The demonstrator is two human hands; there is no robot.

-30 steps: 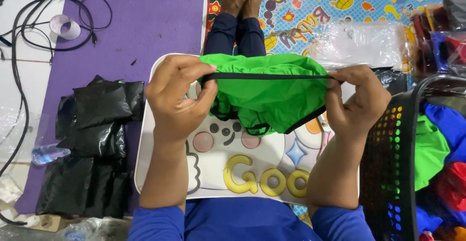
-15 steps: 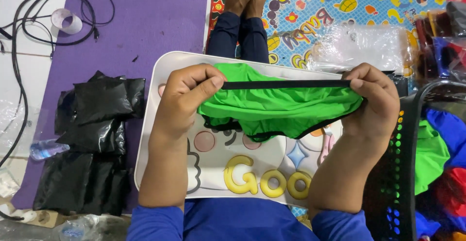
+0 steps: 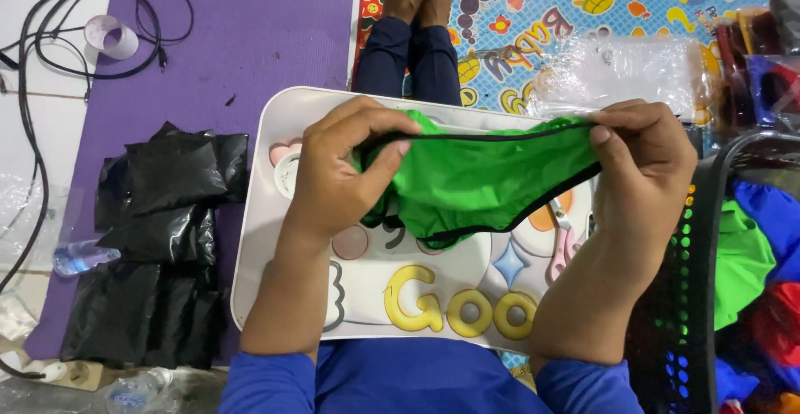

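A green garment (image 3: 483, 180) with black trim is held stretched between the left hand (image 3: 342, 172) and right hand (image 3: 642, 164), both pinched shut on its waistband, above a white tray (image 3: 275, 239).

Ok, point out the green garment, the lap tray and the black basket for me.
green garment (image 3: 483, 180), head view, middle of the fabric.
lap tray (image 3: 250, 281), head view, bare left rim.
black basket (image 3: 708, 214), head view, left rim.

Bright, even indoor light; soft shadows; glare on clear plastic wrap (image 3: 621, 68); sharp centre, slight edge distortion
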